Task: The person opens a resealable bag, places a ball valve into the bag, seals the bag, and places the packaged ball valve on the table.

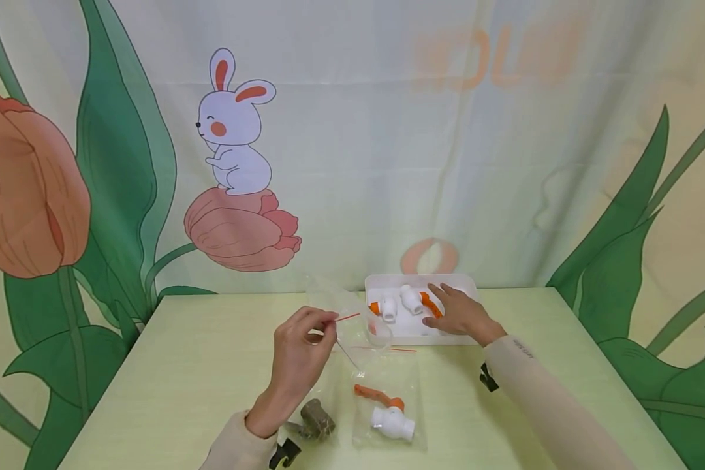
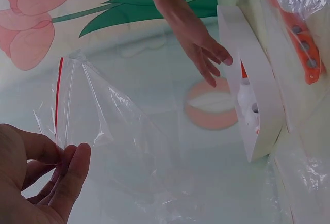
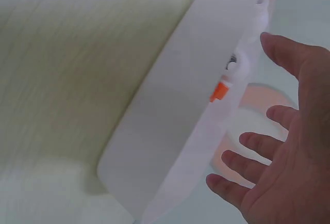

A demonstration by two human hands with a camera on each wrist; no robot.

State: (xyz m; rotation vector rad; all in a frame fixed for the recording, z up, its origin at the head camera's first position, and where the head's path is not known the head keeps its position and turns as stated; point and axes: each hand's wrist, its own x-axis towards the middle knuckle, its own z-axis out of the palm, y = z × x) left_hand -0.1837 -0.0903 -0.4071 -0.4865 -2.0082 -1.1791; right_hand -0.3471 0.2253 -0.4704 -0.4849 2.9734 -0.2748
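Observation:
My left hand point(image 1: 302, 352) pinches the edge of a clear zip bag point(image 2: 118, 126) between thumb and fingers, beside its red seal strip point(image 2: 59, 100). The bag hangs thin and looks flat. Over the white tray point(image 1: 423, 340), my right hand point(image 1: 461, 313) spreads its fingers, holding nothing. Nearest to it lies a white plastic ball valve with an orange handle point(image 1: 411, 299). A second white valve point(image 1: 389, 308) sits left of that one in the tray. In the right wrist view the fingers point(image 3: 247, 167) stand apart above the tray's wall.
In front of the tray lies another zip bag point(image 1: 361, 437) with a white valve point(image 1: 392, 424) inside, its orange handle point(image 1: 376, 395) pointing left. A grey-brown fitting point(image 1: 317, 420), partly behind the left wrist, lies beside it. A printed curtain point(image 1: 352, 163) hangs behind the table point(image 1: 182, 365).

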